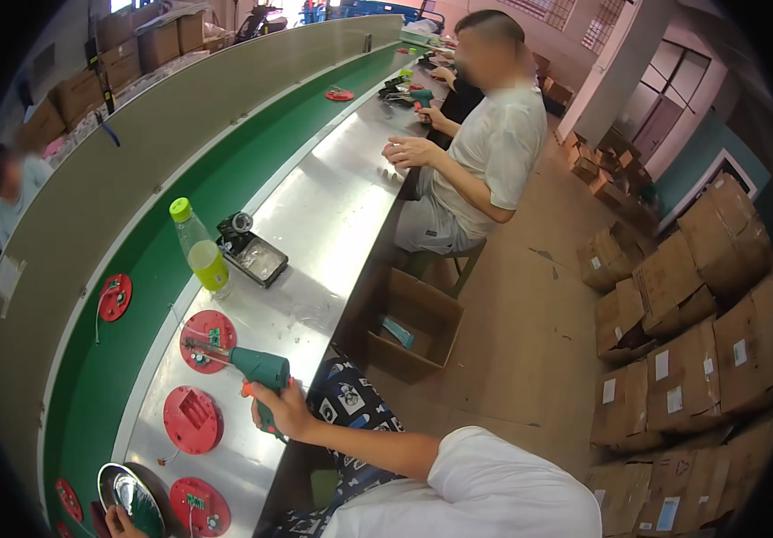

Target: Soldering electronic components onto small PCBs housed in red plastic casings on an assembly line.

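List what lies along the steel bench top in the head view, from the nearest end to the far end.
Shiny round metal dish → red disc with a rectangular recess → green power screwdriver in the right hand → green-capped bottle → black tray → co-worker's hand.

Workbench (333, 215) – brushed metal, glossy glare; red discs (193, 419) – matt plastic; screwdriver (263, 369) – smooth green plastic.

We count three red discs (193, 419) on the steel bench and two more on the green belt (115, 297). We see one green power screwdriver (259, 369), one bottle (200, 248), one small tray (259, 260) and one open cardboard box (413, 325) on the floor.
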